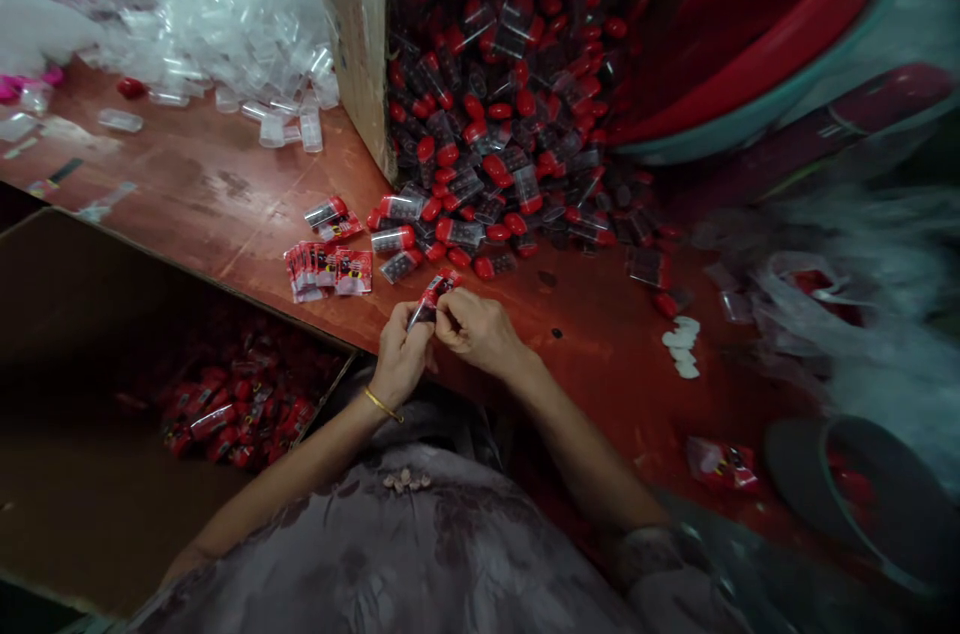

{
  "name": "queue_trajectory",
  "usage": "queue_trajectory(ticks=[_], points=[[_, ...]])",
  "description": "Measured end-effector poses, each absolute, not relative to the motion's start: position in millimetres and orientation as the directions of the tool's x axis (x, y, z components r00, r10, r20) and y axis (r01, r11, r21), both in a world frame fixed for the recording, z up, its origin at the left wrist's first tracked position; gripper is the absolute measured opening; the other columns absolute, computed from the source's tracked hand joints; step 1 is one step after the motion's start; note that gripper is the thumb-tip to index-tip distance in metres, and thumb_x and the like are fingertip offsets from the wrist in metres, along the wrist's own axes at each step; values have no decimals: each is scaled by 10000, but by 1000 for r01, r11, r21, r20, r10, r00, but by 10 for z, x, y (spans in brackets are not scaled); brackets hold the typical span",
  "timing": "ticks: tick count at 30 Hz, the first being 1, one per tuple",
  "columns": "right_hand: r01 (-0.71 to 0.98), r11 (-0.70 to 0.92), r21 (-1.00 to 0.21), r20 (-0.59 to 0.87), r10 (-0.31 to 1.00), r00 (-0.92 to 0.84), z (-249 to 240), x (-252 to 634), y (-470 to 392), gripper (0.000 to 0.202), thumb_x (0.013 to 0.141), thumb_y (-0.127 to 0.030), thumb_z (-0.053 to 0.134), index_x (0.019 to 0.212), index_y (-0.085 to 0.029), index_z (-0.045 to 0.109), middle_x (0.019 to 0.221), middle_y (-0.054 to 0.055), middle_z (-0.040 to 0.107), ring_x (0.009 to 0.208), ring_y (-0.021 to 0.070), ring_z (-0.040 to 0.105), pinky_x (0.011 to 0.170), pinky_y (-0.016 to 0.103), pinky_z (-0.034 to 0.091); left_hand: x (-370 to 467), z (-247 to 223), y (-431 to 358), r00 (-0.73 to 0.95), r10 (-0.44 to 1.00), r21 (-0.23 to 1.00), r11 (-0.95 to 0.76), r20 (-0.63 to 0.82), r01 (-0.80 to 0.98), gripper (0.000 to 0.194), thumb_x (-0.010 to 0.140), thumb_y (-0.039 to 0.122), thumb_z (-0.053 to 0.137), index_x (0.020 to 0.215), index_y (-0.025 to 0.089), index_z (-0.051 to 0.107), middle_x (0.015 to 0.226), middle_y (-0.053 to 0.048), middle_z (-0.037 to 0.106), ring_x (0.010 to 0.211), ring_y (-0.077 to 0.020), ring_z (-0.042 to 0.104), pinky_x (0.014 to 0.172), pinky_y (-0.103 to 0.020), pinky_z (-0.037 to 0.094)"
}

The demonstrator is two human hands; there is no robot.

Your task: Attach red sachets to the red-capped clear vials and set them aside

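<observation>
My left hand [405, 346] is closed around a small clear plastic tube [432, 294] with red at its far end, just over the table's front edge. Close against it, my right hand [480, 329] has its fingers pinched together at the tube's side. What lies between those fingertips is hidden. Just beyond both hands are loose red-capped clear tubes [461, 232], with dark contents. To their left lies a fanned stack of red printed labels [326, 269]. One capped tube [325, 211] rests on another red label [341, 228] behind that stack.
A cardboard box [356, 34] on its side spills red-capped tubes across the table [255, 169]. Clear empty tubes [225, 4] heap at back left. Below the left edge, an open carton [97, 484] holds red packed items. White discs [682, 346] and a red basin [780, 24] are right.
</observation>
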State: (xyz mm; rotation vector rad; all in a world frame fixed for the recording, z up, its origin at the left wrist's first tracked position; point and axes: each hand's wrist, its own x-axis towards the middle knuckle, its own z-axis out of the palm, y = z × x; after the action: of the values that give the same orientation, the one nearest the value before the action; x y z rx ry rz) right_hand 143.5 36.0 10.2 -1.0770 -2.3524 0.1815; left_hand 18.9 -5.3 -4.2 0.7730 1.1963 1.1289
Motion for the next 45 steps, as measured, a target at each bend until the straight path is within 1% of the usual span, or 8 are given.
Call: queue_trajectory(ticks=[6,10,14,19,24,30,37,45], points=[[503,312,-806,362,932,1,-101,1341,243,179,829,-371,534,836,-196,575,696,12,600,564,126,538,536,240,440,98,108,81,81,949,833,306,-304,-460,172,733,337,500,739,201,394,527,88,514,257,-31,280,292,-194,319],[51,35,-998,31,996,-83,-186,1312,246,383,865,-514,413,776,-185,587,618,-12,567,480,110,500,474,237,426,115,79,46,179,944,827,329,-278,-456,186,764,378,466,768,204,399,484,101,472,252,-35,234,287,-190,282],[83,103,-991,90,985,-146,-54,1354,293,372,831,-457,523,589,-177,559,581,-20,520,555,112,510,555,237,424,141,-24,17,129,984,964,152,-126,-217,179,823,374,445,788,200,427,580,66,502,380,-69,402,423,-222,384],[377,401,-835,381,915,-129,-30,1477,284,155,831,-313,576,789,-184,652,753,22,588,712,144,550,665,265,434,23,-166,148,156,970,910,-230,186,345,233,823,342,500,972,172,555,956,-83,622,918,-212,568,845,-368,428],[497,480,-723,439,874,-206,-289,1605,293,172,871,-297,525,890,-188,656,785,49,603,741,163,566,677,283,453,-58,-302,348,328,919,938,-292,220,188,477,831,335,507,1276,172,456,1261,-107,555,1143,-230,520,962,-356,395],[552,533,-641,413,846,-337,-338,1705,339,194,877,-330,522,887,-190,656,806,59,651,756,174,571,707,307,466,-91,-313,457,404,902,901,-296,154,317,272,829,331,524,1033,189,633,984,-60,688,894,-196,628,820,-295,457],[616,532,-582,374,847,-378,-437,1729,376,277,894,-370,479,720,-204,616,666,4,605,668,146,552,930,394,417,-124,-316,552,449,877,855,-357,169,376,127,812,286,550,768,208,641,727,4,651,687,-144,583,955,-340,376],[577,362,-732,354,926,-132,-397,1547,197,367,829,-357,566,1167,-217,540,1040,85,637,970,211,597,885,368,473,-19,-247,382,212,975,997,-68,71,-25,266,794,389,553,894,164,654,848,-44,675,816,-179,596,768,-286,461]])
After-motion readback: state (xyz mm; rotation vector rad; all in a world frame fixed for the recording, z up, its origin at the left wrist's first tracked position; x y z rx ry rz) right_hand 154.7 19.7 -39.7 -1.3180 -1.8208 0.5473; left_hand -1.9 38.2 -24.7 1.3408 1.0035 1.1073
